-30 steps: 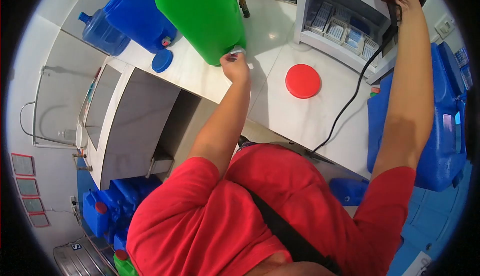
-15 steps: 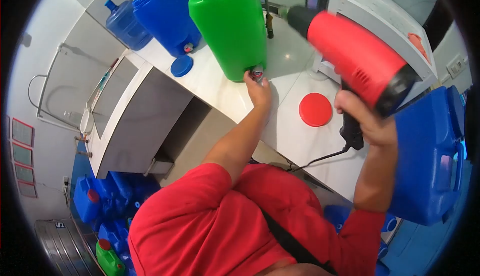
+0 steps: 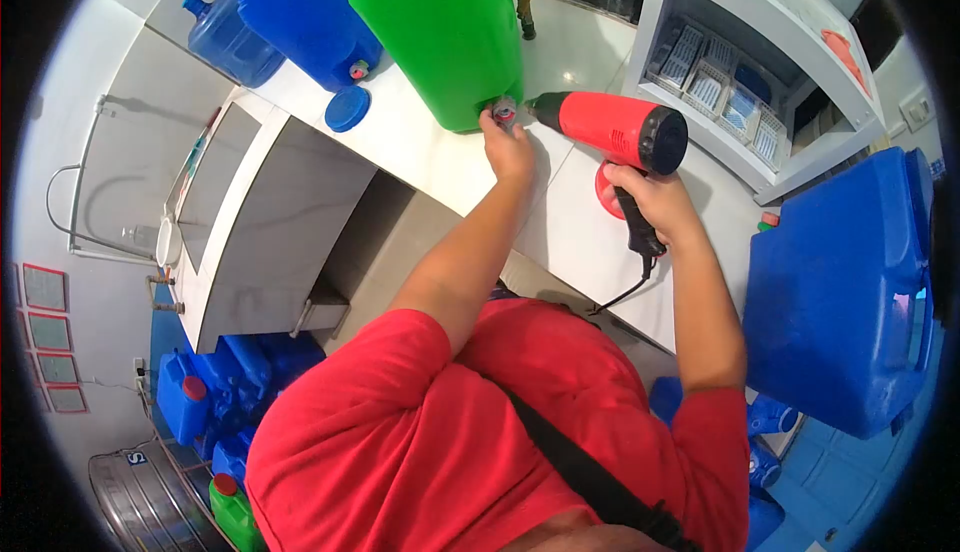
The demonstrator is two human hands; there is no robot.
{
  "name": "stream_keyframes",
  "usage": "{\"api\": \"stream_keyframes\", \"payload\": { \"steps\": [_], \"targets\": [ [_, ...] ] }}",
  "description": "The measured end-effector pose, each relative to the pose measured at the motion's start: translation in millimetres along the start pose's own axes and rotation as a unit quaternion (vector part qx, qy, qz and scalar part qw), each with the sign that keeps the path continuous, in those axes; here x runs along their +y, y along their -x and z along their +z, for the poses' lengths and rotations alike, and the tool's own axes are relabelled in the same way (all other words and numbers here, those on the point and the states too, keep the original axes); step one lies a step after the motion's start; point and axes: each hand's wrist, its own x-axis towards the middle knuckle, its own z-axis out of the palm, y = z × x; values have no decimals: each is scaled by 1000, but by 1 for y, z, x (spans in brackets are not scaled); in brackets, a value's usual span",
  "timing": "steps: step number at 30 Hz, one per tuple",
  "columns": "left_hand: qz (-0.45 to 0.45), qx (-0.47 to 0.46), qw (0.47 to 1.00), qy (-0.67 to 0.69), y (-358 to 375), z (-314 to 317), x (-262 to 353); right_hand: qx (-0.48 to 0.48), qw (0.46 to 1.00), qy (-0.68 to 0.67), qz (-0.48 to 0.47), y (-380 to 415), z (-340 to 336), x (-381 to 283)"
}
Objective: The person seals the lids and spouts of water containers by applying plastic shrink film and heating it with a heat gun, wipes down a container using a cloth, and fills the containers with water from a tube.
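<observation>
We are at the heating step: our right hand (image 3: 655, 202) is clenched around the black handle of the red heat gun (image 3: 610, 127), whose nozzle points straight at the small tap (image 3: 503, 110) low on the side of the green container (image 3: 440, 22). Our left hand (image 3: 508, 147) pinches that tap between thumb and fingers, holding it against the container's wall; whatever wraps the tap is too small to make out. The green container stands upright on the white counter (image 3: 580, 242), near its front edge, with a blue container (image 3: 305, 12) just beside it on the left and a loose blue lid (image 3: 348, 109) lying on the counter between them. A red lid (image 3: 606, 195) lies flat behind the gun's handle, mostly hidden by our right hand. The gun's cord (image 3: 625, 292) trails off the counter's front edge. As we judge it, the next move calls for keeping the nozzle close to the tap without touching the plastic wall, and keeping our left fingers clear of the hot air, since they sit right beside the nozzle's mouth.
</observation>
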Motion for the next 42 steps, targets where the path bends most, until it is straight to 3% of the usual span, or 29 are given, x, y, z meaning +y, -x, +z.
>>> {"api": "stream_keyframes", "payload": {
  "steps": [8,17,20,22,23,26,28,30,31,32,33,34,36,38,39,41,42],
  "targets": [
    [50,-21,997,56,-7,4,-19,16,999,-27,16,-23,2,13],
    [8,-61,992,114,-7,-9,-2,-5,996,-68,55,-13,-10,30],
    [-49,-77,992,87,-10,-13,4,-4,995,-80,53,-14,-9,32],
    [-223,-49,937,264,-20,-7,-2,-1,995,-93,44,-16,-11,32],
    [-220,-35,939,262,-25,-10,-11,0,994,-103,35,-13,-14,32],
    [-251,-172,895,325,-38,-42,-41,-4,989,-145,-18,7,-29,15],
    [5,-188,974,124,-20,-93,-29,1,987,-127,-101,27,-46,-5],
    [117,-173,976,-60,-62,-165,-11,17,968,-96,-231,40,-51,-43],
    [171,-126,966,-148,-102,-187,-30,67,965,-77,-244,49,-56,-64],
    [183,-74,953,-229,-142,-208,-43,101,948,-26,-302,51,-60,-87],
    [136,-38,936,-321,-173,-225,-40,147,932,17,-332,50,-66,-109],
    [120,-54,917,-377,-205,-238,-55,212,915,66,-336,42,-76,-132],
    [113,-64,897,-422,-256,-245,-79,341,880,151,-293,20,-93,-178],
    [77,-78,838,-535,-282,-244,-90,419,856,227,-201,-12,-107,-220],
    [83,-76,842,-528,-295,-248,-90,430,817,325,-208,-30,-120,-239],
    [-10,-233,868,-438,-315,-264,-79,402,711,543,-194,-69,-149,-265],
    [-4,-233,872,-431,-326,-277,-70,389,659,621,-172,-84,-159,-275]
  ]
}}
